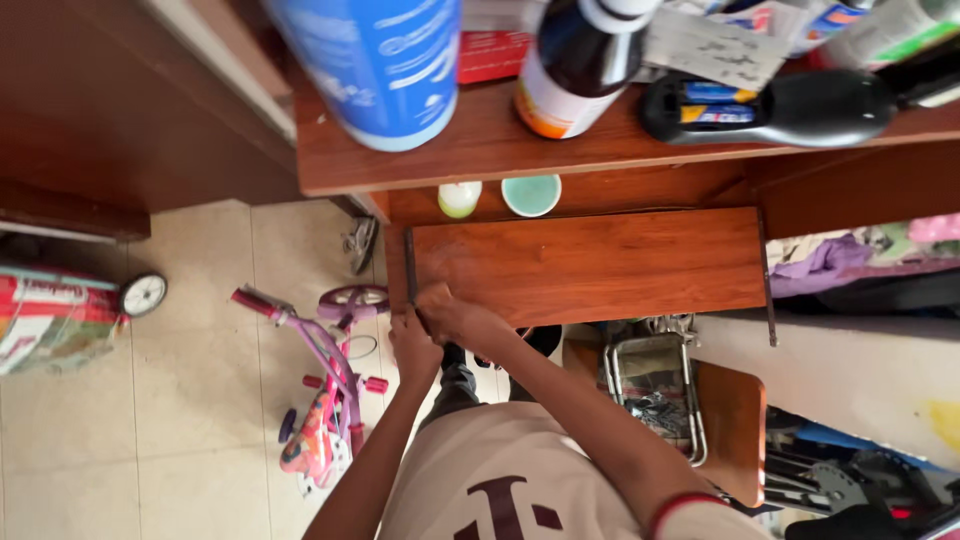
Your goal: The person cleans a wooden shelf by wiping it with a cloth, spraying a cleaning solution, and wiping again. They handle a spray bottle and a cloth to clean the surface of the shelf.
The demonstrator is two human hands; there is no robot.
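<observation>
At the frame's centre we see both hands at the lower left corner of a pull-out wooden shelf (590, 265) under the table (480, 150). The right hand (455, 318) curls closed on that corner; the left hand (413, 348) is fisted just below, its hold unclear. A child's pink bicycle (325, 390) stands lower left.

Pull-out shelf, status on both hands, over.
Both hands at pull-out shelf front-left corner. Left hand under the edge, right hand on top, grips unclear. Pink kids' bike on floor, left.
</observation>
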